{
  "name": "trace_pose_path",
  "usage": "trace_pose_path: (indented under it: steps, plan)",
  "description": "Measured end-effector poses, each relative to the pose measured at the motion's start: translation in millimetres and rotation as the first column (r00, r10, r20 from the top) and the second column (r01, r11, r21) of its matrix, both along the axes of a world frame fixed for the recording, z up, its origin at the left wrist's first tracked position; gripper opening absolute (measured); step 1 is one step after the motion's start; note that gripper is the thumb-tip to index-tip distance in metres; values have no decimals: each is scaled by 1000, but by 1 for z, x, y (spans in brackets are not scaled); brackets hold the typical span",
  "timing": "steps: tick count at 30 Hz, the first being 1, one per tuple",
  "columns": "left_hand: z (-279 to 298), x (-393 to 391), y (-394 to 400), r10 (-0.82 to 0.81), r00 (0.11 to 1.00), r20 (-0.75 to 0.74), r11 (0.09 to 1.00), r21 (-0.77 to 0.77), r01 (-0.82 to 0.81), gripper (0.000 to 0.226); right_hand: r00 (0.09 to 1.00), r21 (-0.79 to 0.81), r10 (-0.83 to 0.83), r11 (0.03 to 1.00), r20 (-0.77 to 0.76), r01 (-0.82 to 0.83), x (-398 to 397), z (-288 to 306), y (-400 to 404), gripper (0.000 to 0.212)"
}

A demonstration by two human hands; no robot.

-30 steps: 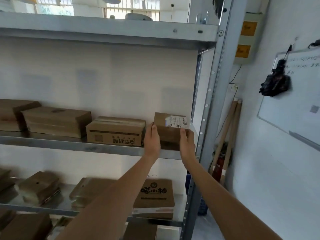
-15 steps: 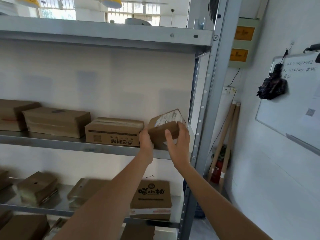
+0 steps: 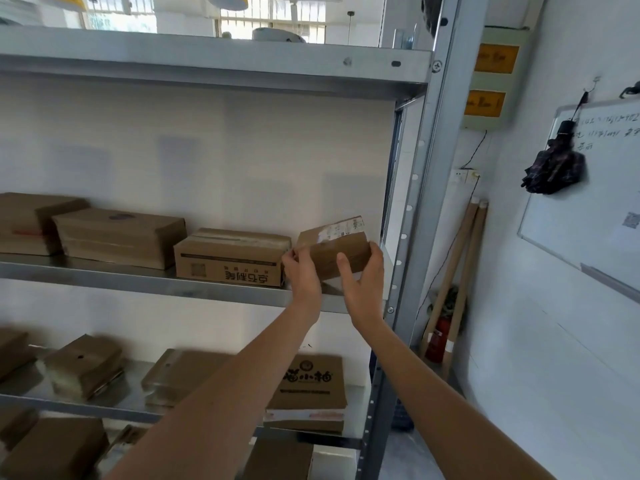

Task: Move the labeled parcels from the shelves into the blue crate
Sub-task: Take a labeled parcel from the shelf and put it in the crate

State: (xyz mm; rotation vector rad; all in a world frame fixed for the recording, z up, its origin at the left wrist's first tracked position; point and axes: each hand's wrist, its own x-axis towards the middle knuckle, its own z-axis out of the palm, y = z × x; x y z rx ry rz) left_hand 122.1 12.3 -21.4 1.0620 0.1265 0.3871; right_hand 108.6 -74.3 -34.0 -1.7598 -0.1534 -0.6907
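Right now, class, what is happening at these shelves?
A person grips a small labeled parcel with both hands, the left hand at its left end and the right hand under its right side. It is tilted above the middle shelf, beside a printed box. The blue crate is not clearly in view.

Tilted brown labeled parcel (image 3: pixel 334 249) at middle shelf's (image 3: pixel 145 282) right end

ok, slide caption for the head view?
Both hands lift a labeled parcel, tilted, off the middle shelf.
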Motion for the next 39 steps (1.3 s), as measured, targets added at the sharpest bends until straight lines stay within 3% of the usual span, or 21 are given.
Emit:
trace_pose_path:
  steps: [4, 6, 10, 13, 16, 19, 21, 23, 27, 29, 32, 34, 39]
  plan:
    - [-3, -5, 0, -52, 995, 89, 985, 166, 37, 36, 997, 88, 24, 996, -77, -17, 10, -3, 0, 64]
    - [-8, 0, 4, -104, 992, 65, 965, 249, 84, 38, 986, 98, 23, 995, -164, -7, 18, -6, -2, 70]
    - [-14, 4, 9, -166, 984, -59, 922, 345, 176, 62, 950, 6, -33, 999, -311, 37, 32, -17, -10, 78]
    - [-8, -9, 3, -191, 981, -42, 903, 384, 193, 52, 941, -50, -68, 997, -332, 55, 36, -19, -12, 79]
    - [-11, -17, -2, -49, 995, 82, 920, 392, 13, 51, 949, -77, -150, 988, -278, 134, 18, -18, -2, 80]
    - [-23, -35, -1, 127, 962, 243, 910, 357, -210, 35, 960, -268, -279, 924, 14, 272, -5, -30, 24, 67]
    - [-28, -47, 8, 177, 919, 352, 848, 419, -324, 26, 957, -373, -238, 883, 168, 285, -10, -40, 45, 58]
    - [-25, -51, 29, 220, 877, 427, 786, 455, -419, 22, 963, -375, -135, 901, 233, 217, -11, -43, 62, 50]
    - [-10, -48, 102, 349, 829, 437, 664, 509, -548, 20, 986, -297, 62, 955, 158, -12, -18, -33, 95, 42]
    - [-4, -41, 140, 411, 805, 429, 577, 561, -593, 30, 985, -281, 107, 958, 135, -65, -15, -30, 109, 42]
    - [0, -24, 186, 460, 814, 354, 531, 625, -572, 39, 993, -243, 111, 965, 47, -96, -2, -24, 123, 44]
    - [-3, -13, 207, 430, 854, 294, 562, 653, -508, 38, 995, -222, 97, 970, -6, -96, 7, -19, 131, 49]
    - [-17, 7, 240, 259, 961, 99, 773, 575, -268, 49, 992, -98, -19, 995, -126, 7, 25, -12, 148, 59]
